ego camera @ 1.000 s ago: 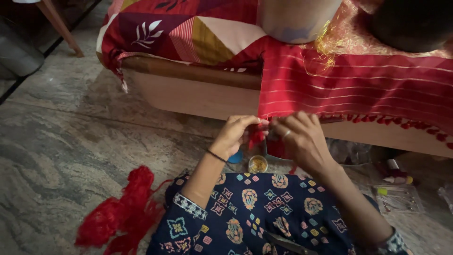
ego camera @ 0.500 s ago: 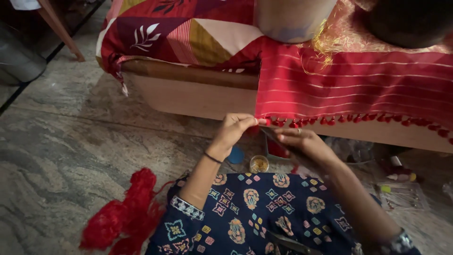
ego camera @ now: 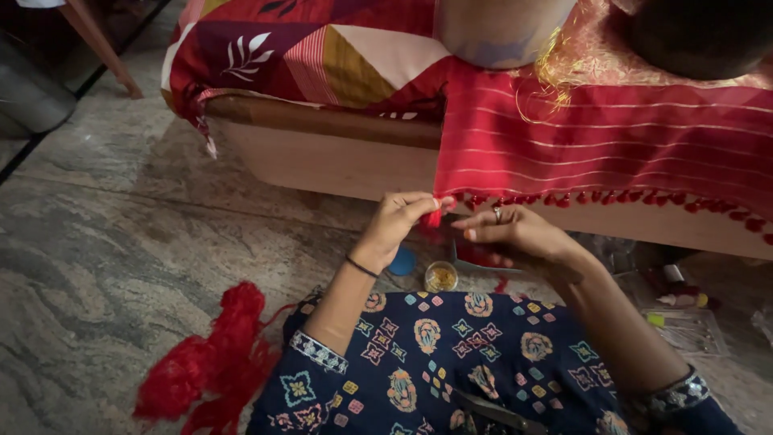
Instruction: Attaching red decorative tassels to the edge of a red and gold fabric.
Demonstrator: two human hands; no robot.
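Right at the hem, the left hand [ego camera: 398,221] has its grip pinched together on a small red thread tassel [ego camera: 435,216] at the corner of the red striped cloth with gold lines [ego camera: 596,141]. At 3 o'clock from that tassel, just beside it, the right hand [ego camera: 515,234] hovers with thumb and forefinger curled near each other; whether its grip is closed on a thread I cannot tell. A ring sits on one finger of the right hand, and a thin dark band circles the left wrist.

From the pinched tassel, a row of red tassels [ego camera: 612,197] runs off toward 3 o'clock along the cloth's lower edge. The cloth hangs over the side of a wooden bed [ego camera: 322,153], which lies at 12 o'clock from the hands. A patterned red, white and mustard sheet [ego camera: 322,48] covers the bed toward 11 o'clock.

Below the hands, at 6 o'clock, a small round tin of golden bits [ego camera: 440,276] stands on the stone floor [ego camera: 121,242], with a blue round lid [ego camera: 402,261] just beside it at 9 o'clock. The person's lap, in dark blue printed fabric [ego camera: 451,354], fills the lower view. At 8 o'clock from the hands, well apart, a loose heap of red thread [ego camera: 213,358] lies on the floor. Small bottles and clear packets [ego camera: 680,314] lie at 4 o'clock.
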